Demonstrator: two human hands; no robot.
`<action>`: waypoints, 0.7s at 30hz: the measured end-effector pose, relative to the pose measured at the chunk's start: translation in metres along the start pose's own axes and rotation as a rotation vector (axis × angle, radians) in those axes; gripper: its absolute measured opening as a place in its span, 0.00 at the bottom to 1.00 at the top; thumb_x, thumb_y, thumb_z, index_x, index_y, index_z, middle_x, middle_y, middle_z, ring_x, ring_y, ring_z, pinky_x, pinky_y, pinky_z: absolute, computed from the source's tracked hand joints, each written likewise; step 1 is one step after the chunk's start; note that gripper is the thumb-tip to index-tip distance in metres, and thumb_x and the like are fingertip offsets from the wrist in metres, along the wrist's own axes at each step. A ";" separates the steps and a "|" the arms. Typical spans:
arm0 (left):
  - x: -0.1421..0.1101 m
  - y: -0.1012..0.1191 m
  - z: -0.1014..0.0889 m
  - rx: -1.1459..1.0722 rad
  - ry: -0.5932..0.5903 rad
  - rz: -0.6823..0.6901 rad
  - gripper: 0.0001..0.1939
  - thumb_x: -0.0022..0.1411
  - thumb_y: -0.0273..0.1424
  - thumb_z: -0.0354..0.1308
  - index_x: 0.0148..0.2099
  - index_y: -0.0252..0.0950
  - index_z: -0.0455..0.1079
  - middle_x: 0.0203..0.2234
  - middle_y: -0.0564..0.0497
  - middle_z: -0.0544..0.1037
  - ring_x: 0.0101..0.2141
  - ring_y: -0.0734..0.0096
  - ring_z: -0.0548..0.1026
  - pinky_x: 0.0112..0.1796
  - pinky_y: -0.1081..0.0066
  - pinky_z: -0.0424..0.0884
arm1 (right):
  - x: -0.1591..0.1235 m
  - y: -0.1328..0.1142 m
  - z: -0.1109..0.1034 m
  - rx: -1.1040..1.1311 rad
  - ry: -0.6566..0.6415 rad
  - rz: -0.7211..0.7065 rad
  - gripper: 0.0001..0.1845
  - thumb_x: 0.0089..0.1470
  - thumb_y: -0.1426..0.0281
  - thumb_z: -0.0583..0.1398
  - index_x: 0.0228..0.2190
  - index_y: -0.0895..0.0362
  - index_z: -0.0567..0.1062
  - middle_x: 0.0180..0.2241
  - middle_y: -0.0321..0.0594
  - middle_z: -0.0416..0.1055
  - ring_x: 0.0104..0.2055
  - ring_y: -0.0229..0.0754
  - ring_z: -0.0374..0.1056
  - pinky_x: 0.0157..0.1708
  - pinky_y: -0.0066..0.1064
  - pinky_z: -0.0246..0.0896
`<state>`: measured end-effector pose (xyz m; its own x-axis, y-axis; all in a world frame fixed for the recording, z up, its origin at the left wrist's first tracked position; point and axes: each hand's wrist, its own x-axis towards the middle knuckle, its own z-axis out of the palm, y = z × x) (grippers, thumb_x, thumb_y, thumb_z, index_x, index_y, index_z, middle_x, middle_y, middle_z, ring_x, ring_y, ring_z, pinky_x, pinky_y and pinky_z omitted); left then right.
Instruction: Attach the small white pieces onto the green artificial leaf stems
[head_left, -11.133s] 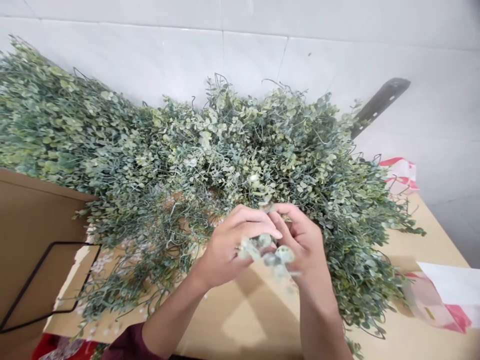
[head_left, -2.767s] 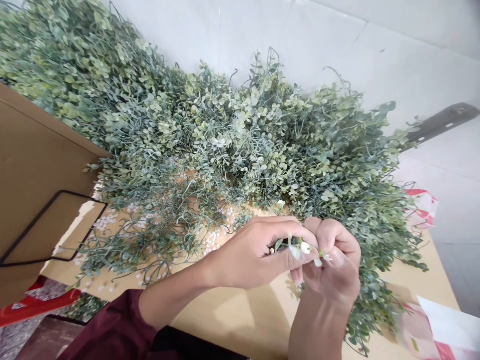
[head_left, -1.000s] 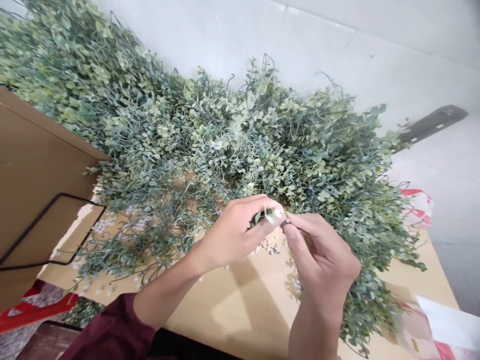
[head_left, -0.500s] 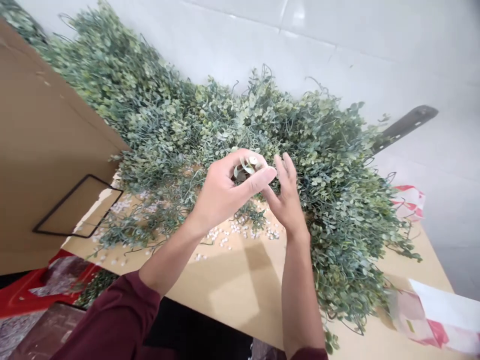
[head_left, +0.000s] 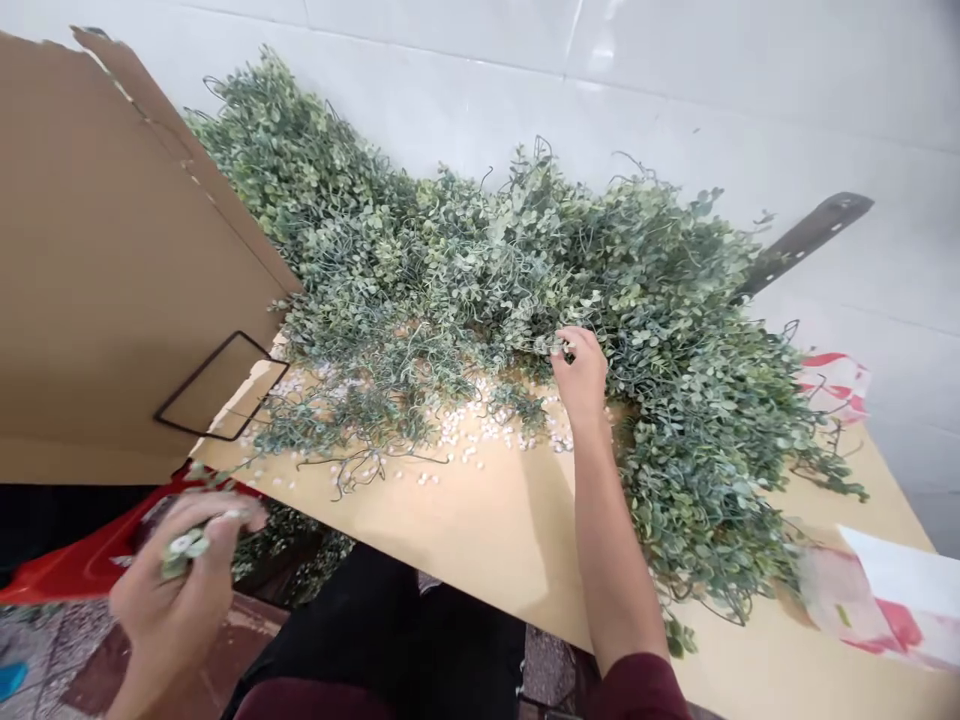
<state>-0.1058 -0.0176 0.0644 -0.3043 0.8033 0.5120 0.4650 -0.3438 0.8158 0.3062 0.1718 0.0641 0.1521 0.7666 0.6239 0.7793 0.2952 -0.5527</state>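
Observation:
My left hand (head_left: 176, 590) is low at the left, beyond the table's near edge, and its fingers pinch a small sprig of pale green leaves (head_left: 184, 547). My right hand (head_left: 579, 375) rests at the front of a large heap of artificial eucalyptus-like foliage (head_left: 480, 270), fingertips among the leaves. Whether those fingers grip a stem is hidden. Small white beads (head_left: 480, 430) lie scattered on the tan tabletop (head_left: 450, 540) just below my right hand.
A large cardboard sheet (head_left: 112, 280) with a black wire frame (head_left: 217, 385) stands at the left. Below it is a red container (head_left: 82, 550). Red-and-white bags (head_left: 832, 378) lie at the right, and a dark metal bracket (head_left: 802, 240) crosses the white tiled wall.
My hands have separated. The left has moved far down and left with the sprig, and the right has gone to the foliage. The view has turned, showing more floor.

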 end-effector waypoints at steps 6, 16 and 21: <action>-0.048 -0.098 -0.036 0.186 0.309 -0.267 0.15 0.59 0.41 0.56 0.31 0.33 0.69 0.24 0.52 0.71 0.27 0.71 0.69 0.33 0.68 0.67 | -0.001 -0.016 -0.022 -0.026 0.238 0.009 0.14 0.57 0.69 0.54 0.37 0.61 0.78 0.43 0.47 0.72 0.46 0.42 0.70 0.47 0.34 0.68; -0.093 -0.242 -0.024 0.120 -0.343 -0.676 0.37 0.61 0.47 0.50 0.66 0.32 0.53 0.58 0.37 0.68 0.58 0.53 0.68 0.60 0.56 0.63 | -0.048 -0.040 -0.044 -0.196 0.218 0.081 0.19 0.59 0.66 0.53 0.39 0.61 0.81 0.47 0.48 0.73 0.49 0.45 0.71 0.53 0.38 0.67; -0.094 -0.237 -0.029 0.162 -0.370 -0.640 0.31 0.64 0.45 0.47 0.63 0.33 0.60 0.56 0.40 0.72 0.57 0.53 0.70 0.60 0.56 0.63 | -0.093 -0.054 -0.063 -0.269 0.109 0.048 0.19 0.61 0.65 0.53 0.44 0.59 0.80 0.52 0.45 0.70 0.53 0.45 0.69 0.53 0.38 0.68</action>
<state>-0.2118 -0.0258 -0.1697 -0.2701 0.9428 -0.1956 0.4164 0.2976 0.8591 0.2885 0.0487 0.0705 0.2458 0.7061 0.6640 0.9005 0.0871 -0.4260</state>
